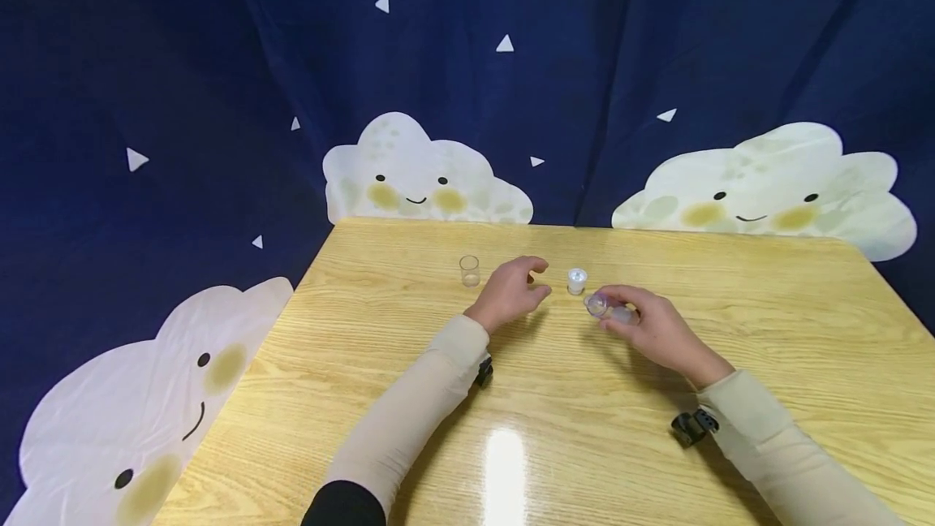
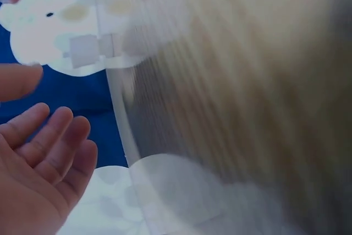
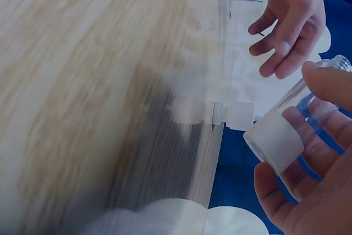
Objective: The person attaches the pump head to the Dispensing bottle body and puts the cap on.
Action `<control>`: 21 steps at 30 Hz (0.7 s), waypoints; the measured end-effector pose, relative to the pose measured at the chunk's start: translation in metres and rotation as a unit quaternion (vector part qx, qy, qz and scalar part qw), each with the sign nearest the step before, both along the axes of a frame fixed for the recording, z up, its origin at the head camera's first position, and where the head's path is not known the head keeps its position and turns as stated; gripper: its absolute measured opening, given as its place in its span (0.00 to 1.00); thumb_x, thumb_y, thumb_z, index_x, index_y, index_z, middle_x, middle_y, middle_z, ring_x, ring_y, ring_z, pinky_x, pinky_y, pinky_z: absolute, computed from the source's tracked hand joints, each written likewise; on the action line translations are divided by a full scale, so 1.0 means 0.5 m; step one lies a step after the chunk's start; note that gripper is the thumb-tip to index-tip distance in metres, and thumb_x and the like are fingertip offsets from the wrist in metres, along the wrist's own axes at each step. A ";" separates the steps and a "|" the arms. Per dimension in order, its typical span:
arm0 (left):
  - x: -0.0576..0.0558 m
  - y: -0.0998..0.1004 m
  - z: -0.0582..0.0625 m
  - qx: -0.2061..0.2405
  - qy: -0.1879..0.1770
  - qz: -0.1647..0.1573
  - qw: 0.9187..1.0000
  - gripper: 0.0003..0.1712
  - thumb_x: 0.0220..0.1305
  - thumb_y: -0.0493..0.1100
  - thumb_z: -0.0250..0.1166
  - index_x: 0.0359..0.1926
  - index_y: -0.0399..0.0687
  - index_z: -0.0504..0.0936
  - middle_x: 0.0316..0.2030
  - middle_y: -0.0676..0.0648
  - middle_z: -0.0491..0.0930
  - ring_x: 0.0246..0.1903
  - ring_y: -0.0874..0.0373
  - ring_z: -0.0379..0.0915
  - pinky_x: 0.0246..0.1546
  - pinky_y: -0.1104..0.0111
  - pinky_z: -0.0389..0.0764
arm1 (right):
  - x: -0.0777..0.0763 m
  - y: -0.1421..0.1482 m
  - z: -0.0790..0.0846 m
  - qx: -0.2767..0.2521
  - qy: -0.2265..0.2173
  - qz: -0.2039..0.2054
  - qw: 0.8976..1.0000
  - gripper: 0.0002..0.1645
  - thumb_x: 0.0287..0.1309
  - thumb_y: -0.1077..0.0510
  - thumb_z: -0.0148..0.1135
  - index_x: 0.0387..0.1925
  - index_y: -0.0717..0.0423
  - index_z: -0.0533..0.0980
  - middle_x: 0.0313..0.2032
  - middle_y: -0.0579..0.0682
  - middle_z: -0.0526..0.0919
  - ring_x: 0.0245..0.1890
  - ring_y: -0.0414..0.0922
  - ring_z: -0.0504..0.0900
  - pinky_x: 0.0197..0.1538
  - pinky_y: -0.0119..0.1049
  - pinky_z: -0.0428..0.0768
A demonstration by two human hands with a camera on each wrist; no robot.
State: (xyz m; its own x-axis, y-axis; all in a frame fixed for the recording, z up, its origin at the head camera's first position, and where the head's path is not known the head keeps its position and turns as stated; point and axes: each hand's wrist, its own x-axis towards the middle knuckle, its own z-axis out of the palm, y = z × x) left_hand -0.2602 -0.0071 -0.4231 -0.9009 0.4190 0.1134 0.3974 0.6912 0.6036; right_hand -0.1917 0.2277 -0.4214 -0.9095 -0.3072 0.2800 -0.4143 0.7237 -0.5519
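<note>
My right hand (image 1: 653,327) holds a small clear bottle (image 1: 596,304) tilted above the table, its open mouth toward the left. In the right wrist view, thumb and fingers wrap the bottle (image 3: 297,100), which has a threaded neck and a frosted white base (image 3: 275,141). My left hand (image 1: 507,291) hovers over the table with fingers loosely bent and nothing in them; its palm (image 2: 33,185) shows in the left wrist view. Between the hands stands a small white piece with a narrower lower part (image 1: 576,281), looking like a bottle top.
A clear, straight-sided cup (image 1: 470,271) stands upright left of the left hand. All of this is on a light wood table (image 1: 584,428). Behind the table's far edge hangs a dark blue cloth (image 1: 453,79) printed with clouds and triangles.
</note>
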 end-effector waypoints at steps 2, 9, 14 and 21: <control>-0.011 0.013 -0.001 0.000 0.000 -0.001 1.000 0.26 0.60 0.52 0.60 0.58 0.51 0.71 0.55 0.53 0.75 0.48 0.56 0.76 0.45 0.69 0.77 | -0.001 0.004 -0.001 -0.002 0.002 -0.001 1.000 0.23 0.50 0.55 0.66 0.51 0.51 0.75 0.43 0.51 0.82 0.38 0.43 0.76 0.34 0.32 0.72; -0.047 0.068 -0.014 0.001 -0.016 0.001 1.000 0.26 0.60 0.55 0.60 0.57 0.51 0.72 0.54 0.53 0.75 0.47 0.61 0.78 0.47 0.73 0.76 | 0.000 0.017 -0.002 0.001 0.005 -0.004 1.000 0.22 0.51 0.53 0.66 0.49 0.48 0.75 0.43 0.48 0.82 0.38 0.42 0.76 0.36 0.30 0.71; -0.062 0.083 -0.014 -0.015 -0.011 0.008 1.000 0.26 0.59 0.53 0.61 0.57 0.51 0.72 0.54 0.53 0.76 0.46 0.63 0.79 0.47 0.73 0.76 | -0.001 0.023 0.005 0.003 0.014 0.001 1.000 0.22 0.51 0.55 0.66 0.50 0.51 0.75 0.44 0.52 0.82 0.37 0.44 0.76 0.34 0.31 0.72; -0.069 0.087 -0.017 -0.058 0.007 -0.009 0.998 0.26 0.58 0.52 0.61 0.58 0.53 0.72 0.56 0.54 0.74 0.55 0.61 0.72 0.57 0.72 0.70 | -0.001 0.028 0.001 0.004 -0.009 -0.001 1.000 0.22 0.52 0.54 0.65 0.51 0.51 0.75 0.44 0.52 0.82 0.36 0.45 0.75 0.34 0.30 0.71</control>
